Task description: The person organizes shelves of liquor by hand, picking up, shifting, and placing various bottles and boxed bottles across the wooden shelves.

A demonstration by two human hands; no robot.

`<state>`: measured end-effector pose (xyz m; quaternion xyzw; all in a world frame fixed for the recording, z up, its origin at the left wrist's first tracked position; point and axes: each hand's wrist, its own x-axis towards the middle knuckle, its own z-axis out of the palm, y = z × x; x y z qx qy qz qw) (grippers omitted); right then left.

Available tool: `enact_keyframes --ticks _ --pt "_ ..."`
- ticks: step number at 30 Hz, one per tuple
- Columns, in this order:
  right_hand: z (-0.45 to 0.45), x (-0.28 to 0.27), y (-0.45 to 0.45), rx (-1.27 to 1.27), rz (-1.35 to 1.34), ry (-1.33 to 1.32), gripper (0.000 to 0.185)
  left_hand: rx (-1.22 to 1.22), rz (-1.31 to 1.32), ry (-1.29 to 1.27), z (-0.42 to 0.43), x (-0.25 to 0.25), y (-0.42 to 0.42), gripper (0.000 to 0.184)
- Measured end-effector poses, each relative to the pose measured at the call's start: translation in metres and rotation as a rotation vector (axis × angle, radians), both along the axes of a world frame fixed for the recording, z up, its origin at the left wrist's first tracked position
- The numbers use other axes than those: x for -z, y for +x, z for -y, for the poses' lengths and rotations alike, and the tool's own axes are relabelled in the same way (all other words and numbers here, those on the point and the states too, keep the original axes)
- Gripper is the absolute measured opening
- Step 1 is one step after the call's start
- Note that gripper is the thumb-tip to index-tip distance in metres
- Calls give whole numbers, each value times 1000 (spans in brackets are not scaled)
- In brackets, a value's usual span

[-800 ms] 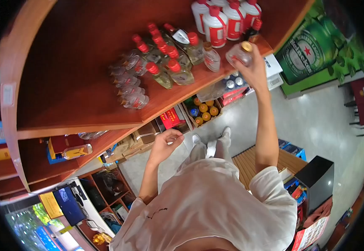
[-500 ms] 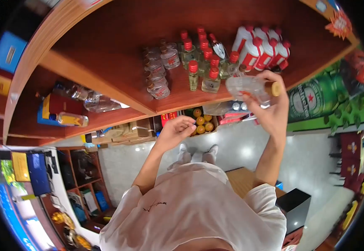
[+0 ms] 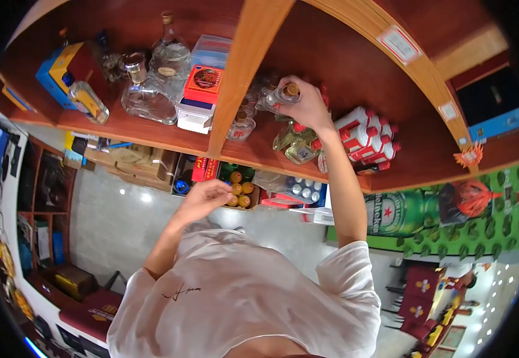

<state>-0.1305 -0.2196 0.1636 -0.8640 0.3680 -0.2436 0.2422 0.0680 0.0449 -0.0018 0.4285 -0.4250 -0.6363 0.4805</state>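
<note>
My right hand (image 3: 308, 107) is closed around a small clear glass bottle (image 3: 278, 98) with a gold cap and red print. It holds the bottle inside a wooden shelf compartment, among other bottles. Below that hand are green-tinted bottles (image 3: 300, 152) with red caps, partly hidden by my wrist and forearm. To the left of it, a similar clear bottle (image 3: 241, 128) stands near the divider. My left hand (image 3: 204, 200) hangs in front of and below the shelf edge, fingers loosely bent and apart, with nothing in it.
A wooden divider (image 3: 235, 77) separates the compartments. White-and-red bottles (image 3: 367, 137) stand at the right. Left of the divider are a red box (image 3: 203, 83) and large glass decanters (image 3: 152, 101). Below the shelf sits a carton of orange-capped bottles (image 3: 241, 191).
My right hand has carried the clear bottle leftward and deeper into the shelf, toward the other clear bottles. The view has swung, bringing the left compartment closer. My left hand remains below the shelf.
</note>
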Motion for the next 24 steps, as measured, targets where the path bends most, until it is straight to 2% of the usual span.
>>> enact_keyframes --ticks 3,10,19,24 --pt "16 16 8 6 -148 41 47 -81 105 11 -15 21 14 21" --pt "24 33 18 53 -412 -38 40 -96 98 105 -17 12 26 18" --pt "32 54 32 -34 -604 -271 37 -122 134 -42 -8 18 18 19" --pt "30 61 40 -31 -812 -427 34 -109 173 -11 -11 22 20 16"
